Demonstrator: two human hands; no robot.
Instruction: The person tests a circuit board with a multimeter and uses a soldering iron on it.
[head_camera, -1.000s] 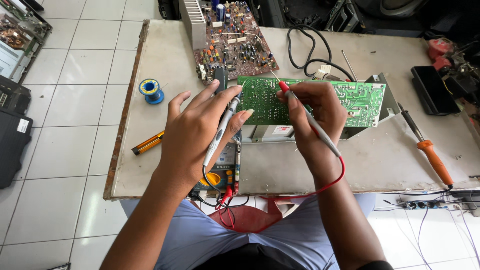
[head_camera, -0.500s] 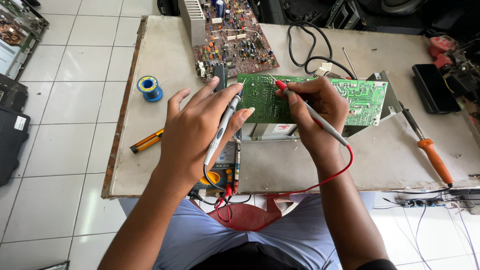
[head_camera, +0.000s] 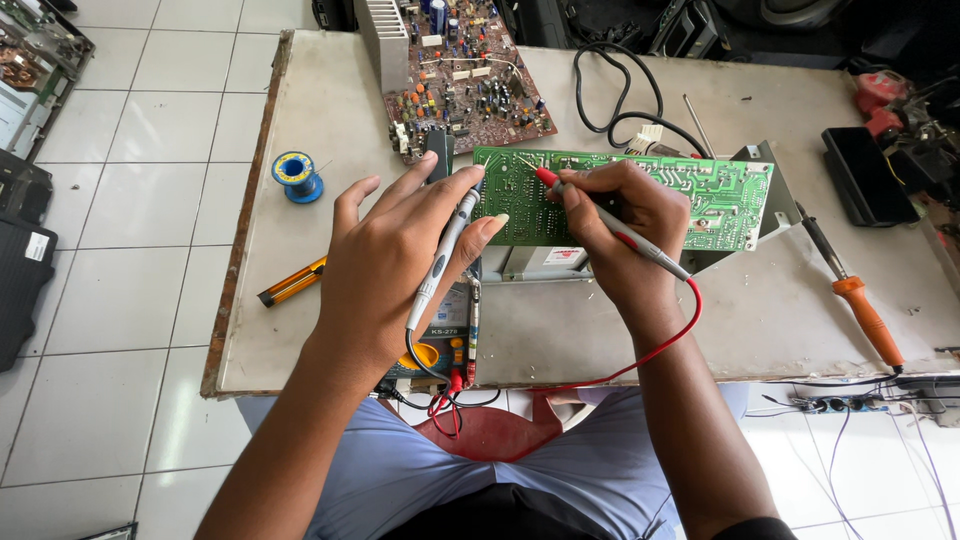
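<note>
Taken from left to right with the green circuit board (head_camera: 700, 195) as landmark: well to its left a blue solder spool (head_camera: 294, 175) is seen on the desk (head_camera: 330, 110). At the board's left edge the left hand (head_camera: 385, 265) is closed around a grey probe (head_camera: 440, 255), its tip touching the board. Just below, a meter (head_camera: 445, 345) is partly hidden. On the board the right hand (head_camera: 620, 235) is closed around a red probe (head_camera: 610, 220). A probing step is judged in hand; steady tips are called for. Right of the board lies an orange-handled soldering iron (head_camera: 850, 295).
</note>
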